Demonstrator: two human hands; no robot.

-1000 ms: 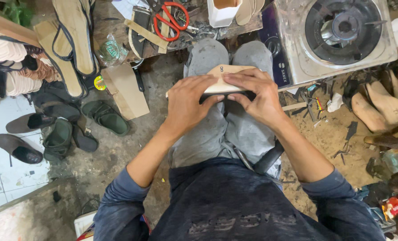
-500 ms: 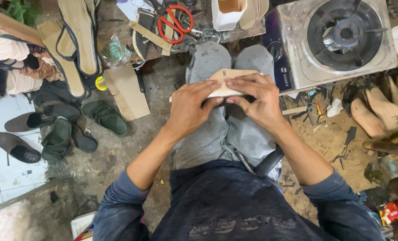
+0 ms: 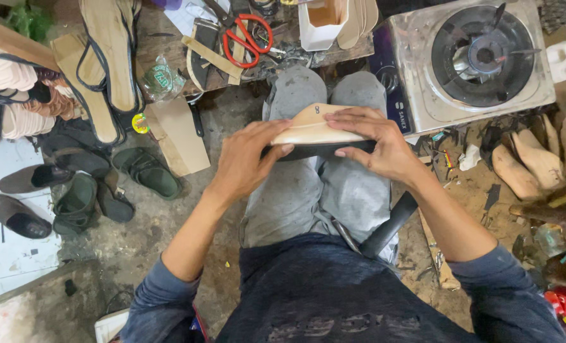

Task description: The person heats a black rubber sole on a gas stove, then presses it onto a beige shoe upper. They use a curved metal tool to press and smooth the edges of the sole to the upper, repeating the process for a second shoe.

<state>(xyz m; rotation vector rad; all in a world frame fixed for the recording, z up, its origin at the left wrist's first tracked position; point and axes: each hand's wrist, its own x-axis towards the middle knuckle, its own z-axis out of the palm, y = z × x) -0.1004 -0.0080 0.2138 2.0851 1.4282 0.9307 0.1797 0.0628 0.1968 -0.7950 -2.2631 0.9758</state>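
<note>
I hold a tan shoe sole (image 3: 315,127) with a dark underside flat across my knees. My left hand (image 3: 248,159) grips its left end, thumb under the dark edge. My right hand (image 3: 375,143) presses on its right end, fingers spread over the tan top. Grey trousers lie beneath the sole.
A single-burner gas stove (image 3: 480,57) stands at the upper right. Red-handled scissors (image 3: 248,35) and scraps lie on a low wooden board. Tan insoles (image 3: 108,57) and dark sandals (image 3: 146,171) sit to the left. Wooden shoe lasts (image 3: 527,165) lie on the dirt at right.
Both hands have shifted slightly on the sole, the right hand's fingers spreading further over its top. The sole stays on my knees.
</note>
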